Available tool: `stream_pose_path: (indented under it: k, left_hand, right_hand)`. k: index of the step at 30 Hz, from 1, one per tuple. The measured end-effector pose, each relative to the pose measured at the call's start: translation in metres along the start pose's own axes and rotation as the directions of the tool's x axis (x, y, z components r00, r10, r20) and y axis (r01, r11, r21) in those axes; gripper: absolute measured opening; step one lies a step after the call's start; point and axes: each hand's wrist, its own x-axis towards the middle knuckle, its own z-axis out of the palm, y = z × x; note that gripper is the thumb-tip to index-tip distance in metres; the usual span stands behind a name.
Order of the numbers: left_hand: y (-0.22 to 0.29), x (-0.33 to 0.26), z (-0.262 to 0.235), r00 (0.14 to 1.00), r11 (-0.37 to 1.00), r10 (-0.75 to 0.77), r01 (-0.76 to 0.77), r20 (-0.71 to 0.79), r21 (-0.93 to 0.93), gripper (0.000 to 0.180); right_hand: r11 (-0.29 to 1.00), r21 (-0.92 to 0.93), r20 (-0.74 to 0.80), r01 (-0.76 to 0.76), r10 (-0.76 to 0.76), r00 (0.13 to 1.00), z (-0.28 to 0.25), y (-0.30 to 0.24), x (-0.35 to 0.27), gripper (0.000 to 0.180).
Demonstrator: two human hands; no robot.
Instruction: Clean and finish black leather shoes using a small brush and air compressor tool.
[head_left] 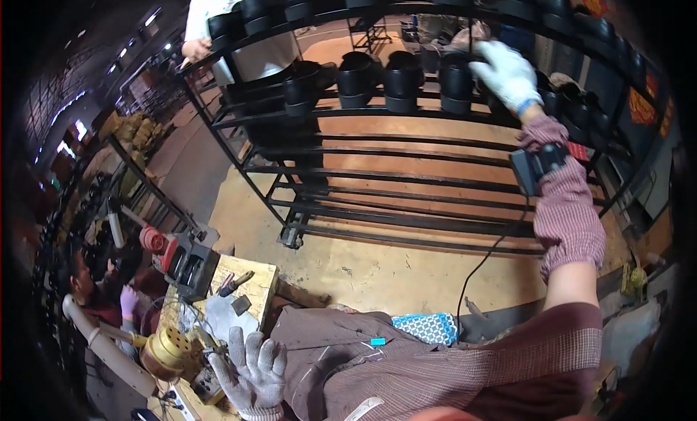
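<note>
the person's right hand (pixel 506 74), in a white glove, is stretched out to the black rack (pixel 363 112), its fingers at the upper edge of a black boot (pixel 456 83). from where i stand i cannot tell whether those fingers are closed on the boot or only resting against it. the boot stands upright on the tier below the top one, in line with three more black boots (pixel 401 81) to its left; others line the tier above.

the left hand (pixel 254 374), in a greyish knit glove, is down low beside the brown apron (pixel 341 370), palm up, fingers spread, holding nothing. just by it is a wooden bench (pixel 261 270), with a red and black machine (pixel 190 265) at its far end and a brass-coloured, perforated cylinder (pixel 170 354) nearer the hand.

on the right forearm, over a checked sleeve (pixel 570 225), a dark device (pixel 536 168) is strapped, a thin cable hanging from it. behind the rack, at the left, a co-worker in white has a bare hand (pixel 196 49) near its end; another person's purple glove (pixel 129 303) shows beyond the bench.
</note>
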Motion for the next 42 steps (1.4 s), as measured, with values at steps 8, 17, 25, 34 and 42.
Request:
stream_pose_path:
  k: [8,17,25,34,42]
  left_hand:
    - [-0.014,-0.034,-0.018,0.96,0.985,0.061,-0.102,-0.274,-0.142,0.069]
    - [-0.074,-0.063,-0.02,0.745,0.874,0.401,-0.136,-0.533,0.467,0.091]
    - [-0.025,-0.126,-0.043,0.468,0.68,0.702,-0.665,-0.537,0.31,0.071]
    - [0.062,-0.171,-0.075,-0.012,0.624,0.707,-0.459,-0.707,0.632,0.072]
    - [0.095,-0.183,-0.086,-0.024,0.613,0.74,-0.387,-0.672,0.689,0.069]
  right_hand:
    - [0.916,-0.152,0.111,0.371,-0.357,0.927,-0.026,-0.036,-0.108,0.034]
    - [-0.144,0.974,-0.203,0.175,-0.897,0.394,-0.039,-0.308,-0.201,0.027]
    - [-0.519,0.85,-0.523,0.09,-0.852,0.027,-0.049,-0.436,-0.314,0.04]
    - [-0.176,0.934,-0.243,0.312,-0.951,0.191,-0.007,-0.423,-0.311,0.036]
    - [0.058,0.987,0.025,0.149,-0.976,0.216,0.03,-0.384,-0.329,0.034]
